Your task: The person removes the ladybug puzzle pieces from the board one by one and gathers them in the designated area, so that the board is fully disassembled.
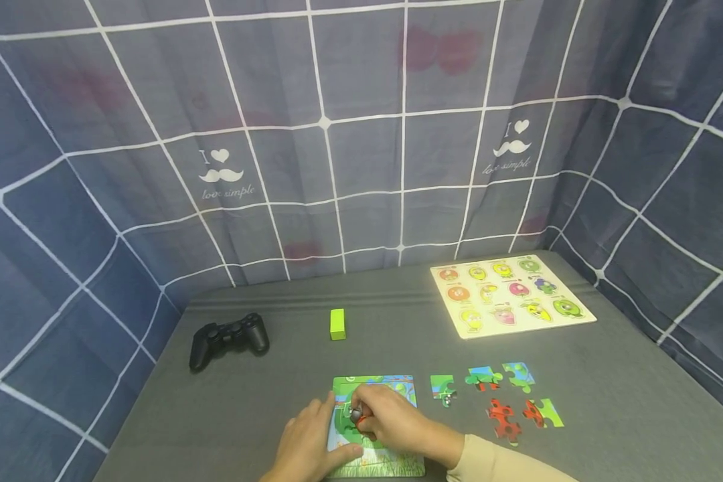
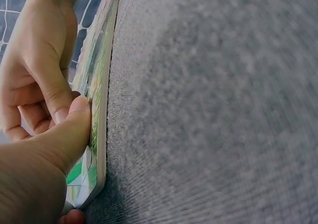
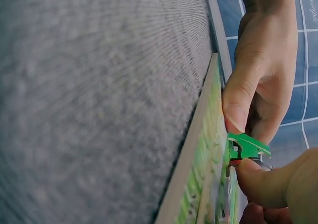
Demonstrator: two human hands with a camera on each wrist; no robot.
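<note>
A jigsaw board (image 1: 373,465) with a green and blue picture lies flat near the front of the table. My left hand (image 1: 307,435) rests along its left edge, fingers fairly straight, thumb lying on the lower part of the board. Above the middle of the board, my right hand (image 1: 391,418) pinches a puzzle piece (image 3: 253,145), green with red and dark parts. The piece tilts up from the board in the right wrist view; whether it touches the board beneath is hidden. Right of the board lie several loose pieces, among them a red ladybird piece (image 1: 503,420).
A black game controller (image 1: 229,340) is at the left, and a yellow-green block (image 1: 337,325) stands in the middle. At the back right lies a pale fruit-picture board (image 1: 512,298). A dark checked curtain (image 1: 361,161) encloses the back and sides of the grey table (image 1: 217,415).
</note>
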